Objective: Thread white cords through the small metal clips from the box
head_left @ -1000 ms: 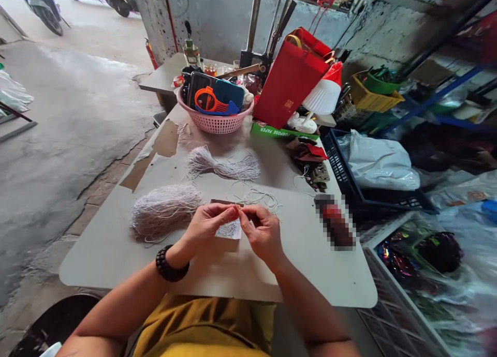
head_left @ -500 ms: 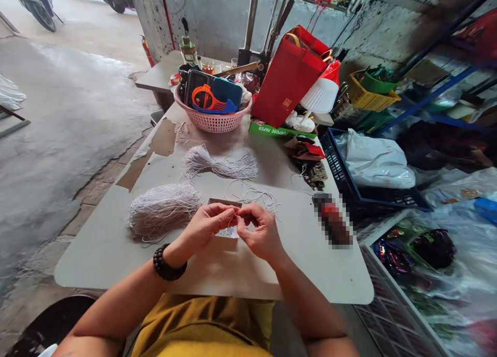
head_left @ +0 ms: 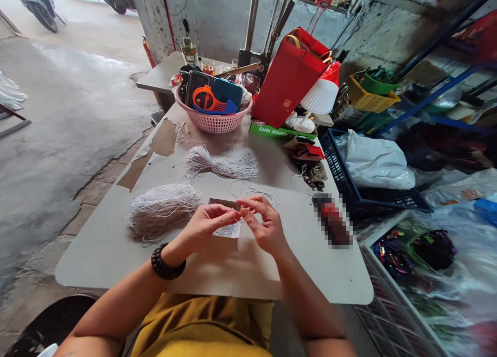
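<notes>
In the head view my left hand (head_left: pixel 212 223) is closed in a pinch over a small open box (head_left: pixel 224 202) on the table. What its fingertips hold is too small to make out. My right hand (head_left: pixel 267 225) meets it from the right, thumb and fingertips drawn together at the left fingertips, with any thin piece between them not discernible. Small white pieces (head_left: pixel 227 229) lie in the box, partly covered by my hands. A thick bundle of white cords (head_left: pixel 163 212) rests left of my left hand. Farther back lies another white cord bundle (head_left: pixel 223 163), with loose strands (head_left: pixel 267 195) behind my right hand.
A pink basket (head_left: pixel 215 121) full of items stands at the table's back, beside a red paper bag (head_left: pixel 289 77) and a white lamp (head_left: pixel 319 95). A pixelated object (head_left: pixel 333 220) lies on the right. Crates (head_left: pixel 349 183) flank the table's right edge.
My right hand's fingers have straightened and lifted somewhat, loosening their tight curl. My left hand has barely moved, and more of the box's white contents shows. The cord bundles stay put.
</notes>
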### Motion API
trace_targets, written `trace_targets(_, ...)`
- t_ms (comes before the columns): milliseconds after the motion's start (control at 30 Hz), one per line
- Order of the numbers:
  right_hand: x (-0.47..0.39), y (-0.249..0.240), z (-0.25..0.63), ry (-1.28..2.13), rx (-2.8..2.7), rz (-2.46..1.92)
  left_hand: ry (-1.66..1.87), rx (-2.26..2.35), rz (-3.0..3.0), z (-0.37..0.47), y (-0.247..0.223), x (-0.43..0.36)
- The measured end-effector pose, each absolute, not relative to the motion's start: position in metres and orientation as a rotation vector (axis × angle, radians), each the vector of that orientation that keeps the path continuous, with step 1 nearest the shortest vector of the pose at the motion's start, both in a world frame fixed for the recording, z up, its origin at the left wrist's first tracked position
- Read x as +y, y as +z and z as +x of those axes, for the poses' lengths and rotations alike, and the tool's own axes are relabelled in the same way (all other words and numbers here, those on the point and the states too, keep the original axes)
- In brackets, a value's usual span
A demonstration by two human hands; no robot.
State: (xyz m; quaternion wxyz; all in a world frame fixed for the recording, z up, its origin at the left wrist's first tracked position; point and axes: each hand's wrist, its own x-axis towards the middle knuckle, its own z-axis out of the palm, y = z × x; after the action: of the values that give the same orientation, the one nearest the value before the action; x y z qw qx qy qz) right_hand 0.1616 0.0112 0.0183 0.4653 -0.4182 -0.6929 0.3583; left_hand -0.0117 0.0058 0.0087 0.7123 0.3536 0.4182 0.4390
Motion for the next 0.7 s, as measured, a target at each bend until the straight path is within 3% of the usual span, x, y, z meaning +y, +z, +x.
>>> trace_targets(167, 0.0154, 0.0164, 0.1681, 1.144, -1.780, -0.888, 0.807, 0.875, 0.863, -0.0149, 0.0095, 0.0050)
trace_targets(700, 0.0140, 0.0216, 0.1733, 1.146, -1.854, -0.906, 0.713, 0.931, 0.939, -0.0200, 0.0023, 0.0072)
